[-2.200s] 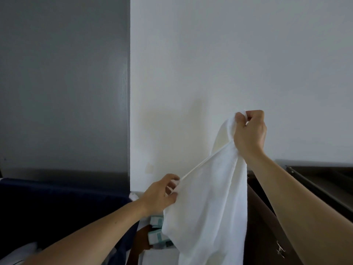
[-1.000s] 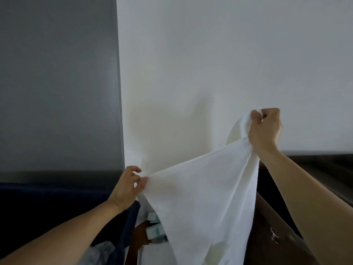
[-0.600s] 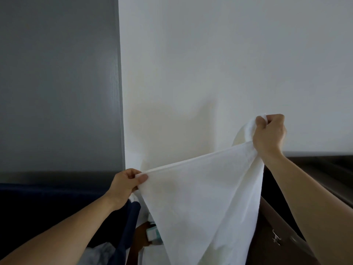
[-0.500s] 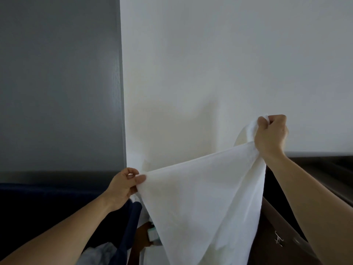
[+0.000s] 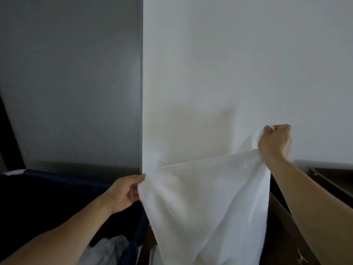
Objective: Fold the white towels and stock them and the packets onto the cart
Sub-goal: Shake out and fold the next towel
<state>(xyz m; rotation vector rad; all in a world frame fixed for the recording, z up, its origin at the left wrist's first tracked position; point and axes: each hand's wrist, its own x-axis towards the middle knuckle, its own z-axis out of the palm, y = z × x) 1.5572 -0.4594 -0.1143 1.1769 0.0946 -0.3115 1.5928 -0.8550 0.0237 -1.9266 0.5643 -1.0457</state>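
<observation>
Two grips spread a white towel (image 5: pixel 206 203) in front of the white wall (image 5: pixel 229 64).
The left grip (image 5: pixel 124 194) pinches one top corner, low before the wall; the right grip (image 5: pixel 275 142), higher, is fisted round the other. The hem runs taut between them, the rest hanging limp. Soft, light and floppy, the cloth will likely sag wherever unsupported; corners and hem look the best holds for folding.
</observation>
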